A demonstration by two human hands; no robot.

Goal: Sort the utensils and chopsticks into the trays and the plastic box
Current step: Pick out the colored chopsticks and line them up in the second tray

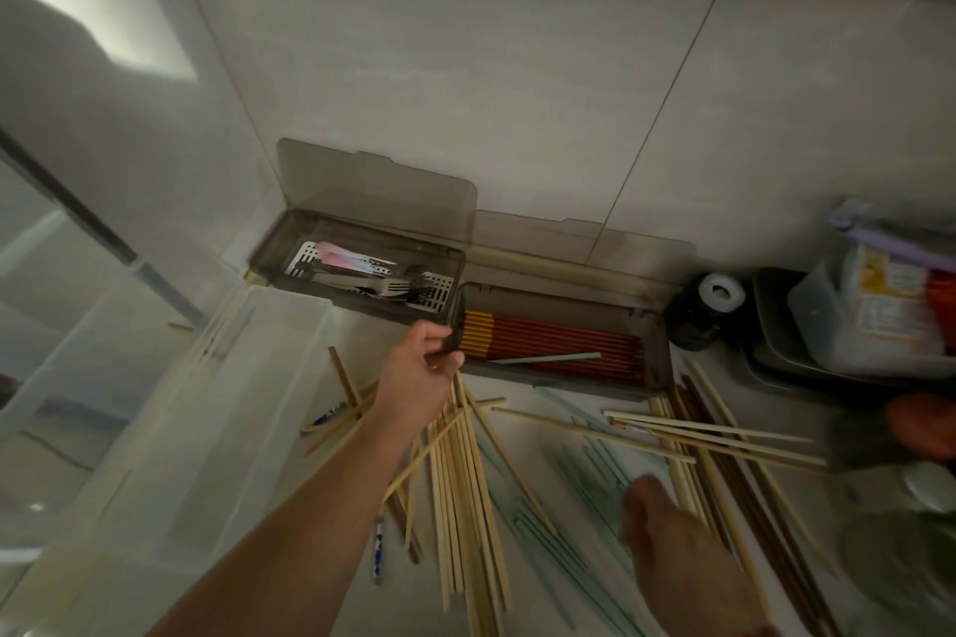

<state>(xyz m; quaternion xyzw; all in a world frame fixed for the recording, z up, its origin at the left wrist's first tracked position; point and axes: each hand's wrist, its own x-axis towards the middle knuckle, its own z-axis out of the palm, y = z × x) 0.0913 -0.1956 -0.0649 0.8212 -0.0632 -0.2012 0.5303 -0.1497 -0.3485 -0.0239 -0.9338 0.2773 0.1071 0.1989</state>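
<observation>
My left hand (419,370) reaches forward, and its curled fingers grip the left end wall of the grey chopstick tray (658,326). That tray holds red and yellow chopsticks (564,339) with one pale green chopstick (548,358) lying across them. The second grey tray (269,256), at the back left, holds forks (398,287) and other utensils. Beside it on the left stands a clear plastic box (170,429) with a few wooden chopsticks. Loose wooden chopsticks (460,476), green ones (564,497) and dark brown ones (734,491) litter the counter. My right hand (659,528) is blurred above the green ones, its fingers hidden.
Both trays have their lids raised against the tiled wall (517,93). A dark jar (703,310) and a tub of packets (859,321) stand at the right. A blue-patterned utensil (379,553) lies among the chopsticks.
</observation>
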